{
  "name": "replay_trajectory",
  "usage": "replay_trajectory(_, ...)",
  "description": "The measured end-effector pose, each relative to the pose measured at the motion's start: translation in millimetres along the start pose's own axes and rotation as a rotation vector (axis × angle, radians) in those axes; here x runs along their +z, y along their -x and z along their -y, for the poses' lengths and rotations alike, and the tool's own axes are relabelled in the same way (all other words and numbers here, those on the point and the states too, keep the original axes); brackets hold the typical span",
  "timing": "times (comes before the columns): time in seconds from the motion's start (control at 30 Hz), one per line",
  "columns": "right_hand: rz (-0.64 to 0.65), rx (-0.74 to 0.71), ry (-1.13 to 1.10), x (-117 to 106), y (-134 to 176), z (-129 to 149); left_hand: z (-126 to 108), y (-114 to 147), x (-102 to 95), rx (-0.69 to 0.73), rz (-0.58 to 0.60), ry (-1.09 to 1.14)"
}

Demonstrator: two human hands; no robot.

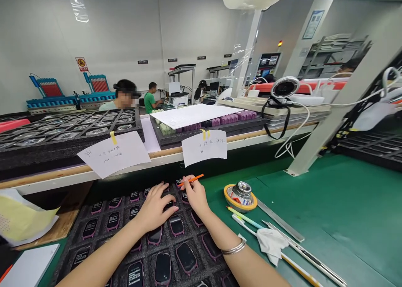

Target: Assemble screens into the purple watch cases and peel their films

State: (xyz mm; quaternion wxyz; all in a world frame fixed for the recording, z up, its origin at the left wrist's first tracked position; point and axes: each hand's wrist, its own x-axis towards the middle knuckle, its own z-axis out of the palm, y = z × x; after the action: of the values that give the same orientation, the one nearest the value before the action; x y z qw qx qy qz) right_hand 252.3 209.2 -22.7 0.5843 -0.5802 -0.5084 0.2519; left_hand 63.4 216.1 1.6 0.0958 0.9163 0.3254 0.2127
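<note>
Below me lies a black foam tray (121, 243) with rows of smartwatch bodies in purple-pink frames; one smartwatch (162, 268) has a dark screen, and another (135, 274) shows white text. My left hand (156, 207) rests palm down over the tray's far rows, fingers spread, covering some watches; whether it presses on one I cannot tell. Pinched in my right hand (194, 195) is a thin orange pen-like stick (196, 178), slanting over the tray's far right corner. A watch (179, 182) sits by its lower tip.
Right of the tray on the green mat stand a metal-topped bottle (243, 190) in a yellow dish, a toothbrush (243, 223), a white cloth (270, 245), tweezers (303, 249) and a metal ruler (282, 222). A shelf (169, 153) with trays crosses ahead. People sit beyond.
</note>
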Motion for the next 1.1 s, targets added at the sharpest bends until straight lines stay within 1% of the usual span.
replay_trajectory(0.2, 0.071, -0.027, -0.045, 0, 2, 4, 9, 10, -10.4, -0.043, -0.028, 0.083)
replay_trajectory(0.33, 0.155, -0.067, -0.088, 1, 5, 11, 14, 7, -10.2, -0.078, -0.026, 0.152)
replay_trajectory(0.47, 0.207, -0.084, -0.098, 3, 7, 15, 15, 4, -7.9, -0.101, -0.026, 0.193)
replay_trajectory(0.77, 0.257, -0.078, -0.068, 3, 9, 13, 14, 4, -4.1, -0.203, -0.053, 0.259)
replay_trajectory(1.1, 0.300, -0.088, -0.037, 5, 10, 8, 18, 5, -0.4, -0.192, -0.053, 0.269)
